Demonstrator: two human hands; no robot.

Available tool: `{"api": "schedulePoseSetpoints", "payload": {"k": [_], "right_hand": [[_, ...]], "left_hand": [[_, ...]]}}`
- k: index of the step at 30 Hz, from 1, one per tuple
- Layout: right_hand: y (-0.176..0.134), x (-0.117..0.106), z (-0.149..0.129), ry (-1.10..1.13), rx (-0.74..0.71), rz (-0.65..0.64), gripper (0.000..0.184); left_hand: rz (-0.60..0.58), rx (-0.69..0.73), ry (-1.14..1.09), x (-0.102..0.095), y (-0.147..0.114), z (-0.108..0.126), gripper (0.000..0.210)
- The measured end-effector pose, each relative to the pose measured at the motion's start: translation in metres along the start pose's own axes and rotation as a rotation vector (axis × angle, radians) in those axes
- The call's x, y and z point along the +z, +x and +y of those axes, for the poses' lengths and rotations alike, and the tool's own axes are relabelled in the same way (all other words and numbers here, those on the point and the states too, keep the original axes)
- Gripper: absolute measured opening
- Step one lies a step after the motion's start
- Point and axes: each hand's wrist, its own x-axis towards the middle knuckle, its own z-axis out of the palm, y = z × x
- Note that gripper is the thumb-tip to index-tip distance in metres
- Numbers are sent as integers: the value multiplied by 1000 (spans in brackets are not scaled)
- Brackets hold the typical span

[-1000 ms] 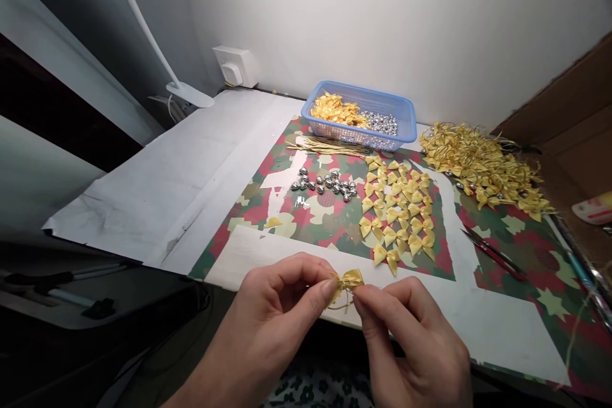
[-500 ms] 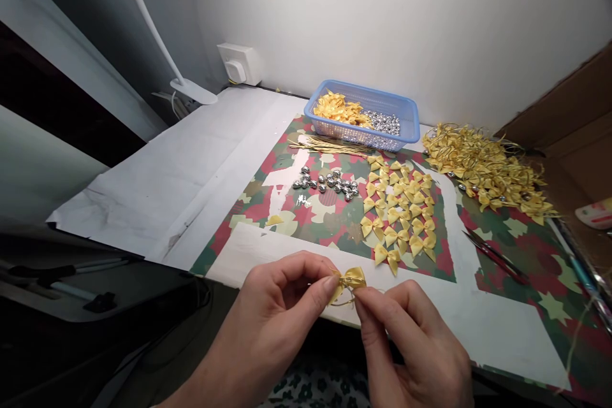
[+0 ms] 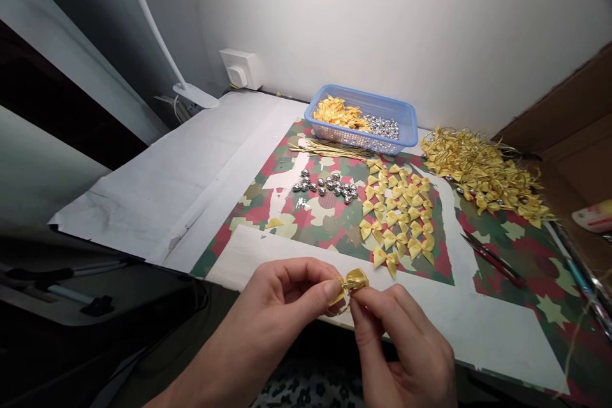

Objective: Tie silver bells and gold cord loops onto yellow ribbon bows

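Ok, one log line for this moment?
left hand: pinching yellow bow; right hand: pinching at its other side; silver balls, bow rows: on patterned sheet; blue basket: behind them

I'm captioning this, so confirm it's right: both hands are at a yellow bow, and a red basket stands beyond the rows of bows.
Not red: the head view shows a blue basket. The left hand and right hand are indeed at a yellow bow, and the basket stands beyond the rows of bows.
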Motion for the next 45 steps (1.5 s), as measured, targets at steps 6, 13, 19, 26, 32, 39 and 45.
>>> {"api": "schedulePoseSetpoints", "payload": {"k": [6,13,19,26,32,39,45], "right_hand": [[1,2,2,59,35,8,16],[4,1,6,124,63,-15,18],[5,1,7,174,87,0,20],[6,1,9,183,92,-2,18],[4,-1,11,145,84,4,16],[4,-2,12,154,88,-21,17],[4,1,11,204,108,0,17]], "left_hand": [[-49,5,-16,-1,0,0,21],[-67,-28,-77,-1,0,0,21],[-57,-46,-103,0,0,0,19],[-42,-77,-116,-1,0,1,21],[-59,-86,-120,-2,3,2,20],[-100,-53,-97,-2,3,3,21],[-107,-88,-164,-2,3,2,15]]}}
